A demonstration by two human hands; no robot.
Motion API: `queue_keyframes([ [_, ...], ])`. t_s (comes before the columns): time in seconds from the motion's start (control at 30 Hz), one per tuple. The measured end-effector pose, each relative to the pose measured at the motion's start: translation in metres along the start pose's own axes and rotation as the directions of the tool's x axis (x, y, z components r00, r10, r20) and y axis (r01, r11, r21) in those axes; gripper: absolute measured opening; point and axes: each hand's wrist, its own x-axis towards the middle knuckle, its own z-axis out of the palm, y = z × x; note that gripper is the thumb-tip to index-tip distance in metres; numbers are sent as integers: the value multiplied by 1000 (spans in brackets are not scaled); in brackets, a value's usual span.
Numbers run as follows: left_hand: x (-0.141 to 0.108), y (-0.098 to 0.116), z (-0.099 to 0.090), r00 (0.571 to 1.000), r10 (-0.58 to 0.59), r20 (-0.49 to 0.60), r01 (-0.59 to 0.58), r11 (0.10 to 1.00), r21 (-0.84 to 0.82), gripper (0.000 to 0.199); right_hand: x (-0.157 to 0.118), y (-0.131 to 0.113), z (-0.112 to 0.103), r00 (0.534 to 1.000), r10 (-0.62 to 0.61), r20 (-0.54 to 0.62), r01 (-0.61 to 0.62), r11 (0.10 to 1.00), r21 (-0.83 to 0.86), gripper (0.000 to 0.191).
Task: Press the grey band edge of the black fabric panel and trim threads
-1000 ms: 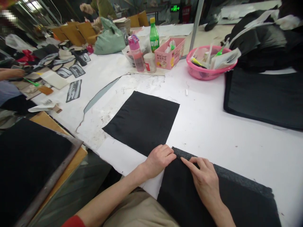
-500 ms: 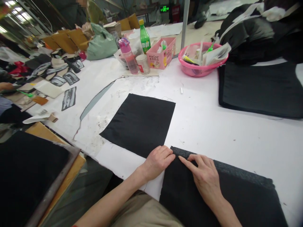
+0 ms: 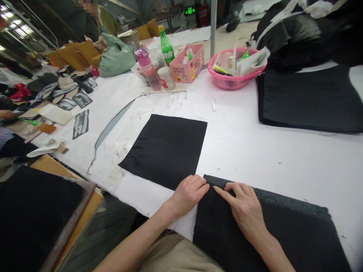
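Note:
A black fabric piece [image 3: 286, 234] lies at the table's front edge, with a grey speckled strip [image 3: 292, 202] folded along its top edge. My left hand [image 3: 190, 193] is closed on the top left corner of this piece, fingertips pinched together. My right hand [image 3: 244, 206] rests on the same piece just to the right, thumb and index finger apart, its fingers at the strip. Another black fabric square [image 3: 170, 149] lies flat beyond my left hand, untouched.
A pink basket [image 3: 234, 81], a pink box [image 3: 184, 71] and bottles stand at the back. Stacked black fabric [image 3: 309, 100] lies at right. Black sheets on a board [image 3: 85, 223] are at left. A person's hand [image 3: 7, 114] shows at far left.
The view has shifted slightly, so background items sit a little further left and higher. Both hands keep the same places on the fabric.

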Motion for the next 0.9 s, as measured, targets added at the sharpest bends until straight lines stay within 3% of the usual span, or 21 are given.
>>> queue_keyframes([
  [0.43,1,0,-1,999,41,9,-42,998,56,16,0,-2,-1,1000,-5,15,5,999,-32,37],
  [0.9,1,-1,-12,992,72,99,-84,989,124,20,1,-4,0,999,-30,28,33,989,-147,36],
])
